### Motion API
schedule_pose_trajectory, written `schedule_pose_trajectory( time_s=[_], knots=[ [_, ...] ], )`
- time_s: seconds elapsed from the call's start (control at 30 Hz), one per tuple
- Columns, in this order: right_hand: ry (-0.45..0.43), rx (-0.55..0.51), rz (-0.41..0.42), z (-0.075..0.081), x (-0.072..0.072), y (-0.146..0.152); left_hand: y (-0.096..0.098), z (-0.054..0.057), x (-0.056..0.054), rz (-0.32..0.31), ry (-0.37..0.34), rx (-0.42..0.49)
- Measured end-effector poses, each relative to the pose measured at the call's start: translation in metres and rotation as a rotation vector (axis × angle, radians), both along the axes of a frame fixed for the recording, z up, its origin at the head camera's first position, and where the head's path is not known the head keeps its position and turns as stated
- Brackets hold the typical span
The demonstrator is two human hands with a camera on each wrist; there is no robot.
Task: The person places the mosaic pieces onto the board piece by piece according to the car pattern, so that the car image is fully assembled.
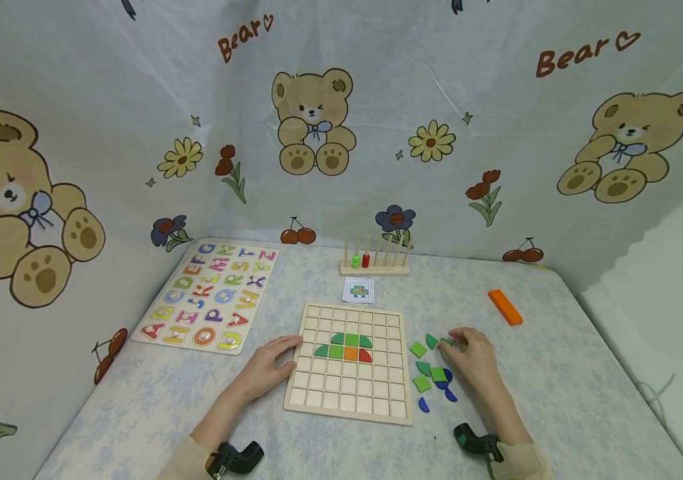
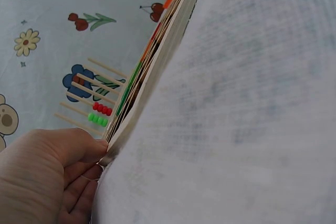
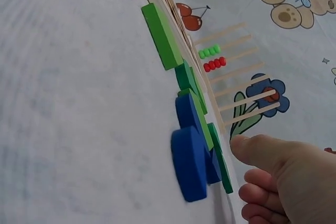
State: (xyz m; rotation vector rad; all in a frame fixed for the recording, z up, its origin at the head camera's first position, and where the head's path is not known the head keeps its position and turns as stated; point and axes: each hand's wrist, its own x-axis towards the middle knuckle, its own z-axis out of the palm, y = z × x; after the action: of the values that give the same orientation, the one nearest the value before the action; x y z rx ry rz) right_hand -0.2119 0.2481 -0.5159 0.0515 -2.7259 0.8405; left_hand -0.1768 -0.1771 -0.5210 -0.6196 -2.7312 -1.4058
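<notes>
A square wooden grid board (image 1: 347, 403) lies on the table, with green, orange and red pieces set into a domed shape at its middle. My left hand (image 1: 268, 368) rests against its left edge, index fingertip and thumb touching the rim; in the left wrist view the thumb lies along that edge. Right of the board are loose pieces: light green squares (image 1: 422, 383), dark green quarter-rounds (image 1: 423, 368) and blue rounded pieces (image 1: 423, 405). My right hand (image 1: 475, 360) pinches a dark green quarter-round piece (image 1: 447, 341) between thumb and index finger, partly covering it.
Behind the board lies a small pattern card (image 1: 358, 291). Farther back stands a wooden peg rack (image 1: 374, 270) with green and red beads. An alphabet puzzle board (image 1: 206, 297) lies at the left. An orange block (image 1: 505, 307) is at the right.
</notes>
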Motion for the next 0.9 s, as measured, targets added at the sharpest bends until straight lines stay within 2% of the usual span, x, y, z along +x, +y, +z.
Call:
schedule_pose_trajectory(
  time_s=[0.17, 0.33, 0.6, 0.9],
  knots=[
    [-0.049, -0.004, -0.032, -0.001, 0.0008, -0.0001, -0.0002, 0.0025, -0.0002, 0.0, -0.001, 0.006],
    [-0.087, 0.001, -0.023, -0.0015, 0.0004, -0.0023, -0.0005, 0.0031, 0.0004, 0.0, 0.004, -0.001],
    [-0.057, 0.034, 0.024, -0.0009, -0.0029, -0.0047, 0.0004, 0.0042, 0.0006, -0.005, -0.008, 0.011],
    [-0.045, 0.012, 0.07, -0.0006, -0.0054, -0.0062, 0.0008, 0.0022, 0.0014, 0.002, -0.009, 0.013]
  ],
)
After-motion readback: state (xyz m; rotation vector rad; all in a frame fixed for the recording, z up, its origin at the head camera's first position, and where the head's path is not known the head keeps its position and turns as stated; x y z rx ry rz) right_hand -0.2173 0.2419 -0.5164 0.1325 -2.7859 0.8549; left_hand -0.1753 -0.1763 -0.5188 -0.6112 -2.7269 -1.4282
